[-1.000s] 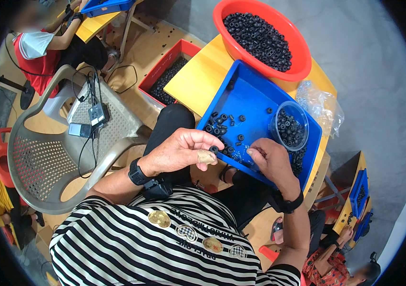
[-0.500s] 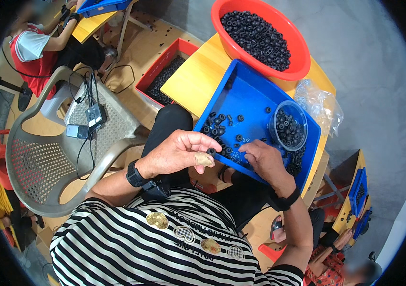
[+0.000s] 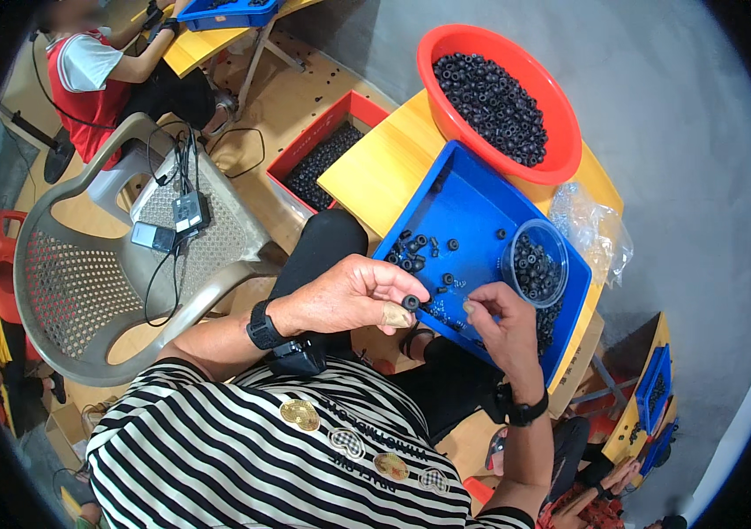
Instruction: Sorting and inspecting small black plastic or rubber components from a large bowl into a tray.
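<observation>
My left hand pinches a small round black part with a hole in its end between thumb and fingers, over the near edge of the blue tray. The thumb wears a tan covering. Just to the right, my right hand has thumb and forefinger pressed together above the tray; whatever is between them is too small to name. Tiny clear bits lie on the tray floor by the fingertips. Loose black parts are heaped at the tray's left side. A clear round tub of black parts stands at its right.
A red basin full of black parts sits beyond the tray on the yellow table, with a crumpled clear bag at right. On the left are a red box and a grey chair holding cables. Other people work nearby.
My right hand has lifted a little from the tiny bits, its fingertips now pinched together. My left hand still holds the black part. The whole view has shifted slightly.
</observation>
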Tool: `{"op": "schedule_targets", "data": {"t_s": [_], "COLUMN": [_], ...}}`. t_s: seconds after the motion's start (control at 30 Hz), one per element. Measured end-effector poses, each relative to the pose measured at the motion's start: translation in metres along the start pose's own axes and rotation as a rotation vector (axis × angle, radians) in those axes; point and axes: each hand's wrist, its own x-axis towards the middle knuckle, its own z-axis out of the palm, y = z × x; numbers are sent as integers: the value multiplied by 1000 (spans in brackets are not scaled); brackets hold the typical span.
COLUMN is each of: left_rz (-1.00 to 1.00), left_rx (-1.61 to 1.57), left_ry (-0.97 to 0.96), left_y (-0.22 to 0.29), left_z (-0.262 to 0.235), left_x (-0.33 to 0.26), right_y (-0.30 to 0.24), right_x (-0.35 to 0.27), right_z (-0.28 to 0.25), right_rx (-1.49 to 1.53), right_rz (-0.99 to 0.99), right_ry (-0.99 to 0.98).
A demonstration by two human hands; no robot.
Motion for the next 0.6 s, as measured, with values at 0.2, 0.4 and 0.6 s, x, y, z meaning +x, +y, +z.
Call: {"op": "schedule_targets", "data": {"t_s": [0.2,0.4,0.6], "left_rz": [17,32,82], "left_rx": [92,129,124], "left_ry": [-10,-35,-25], "left_y": [5,3,4], "left_z": [11,22,27], "left_x": [6,9,8], "right_y": [-27,-32,-36], "right_x": [-18,-19,-23], "right_z": [6,10,11], "right_rx": [374,648,553], "right_rz": [-104,-128,-219], "right_ry": [88,47,119]}}
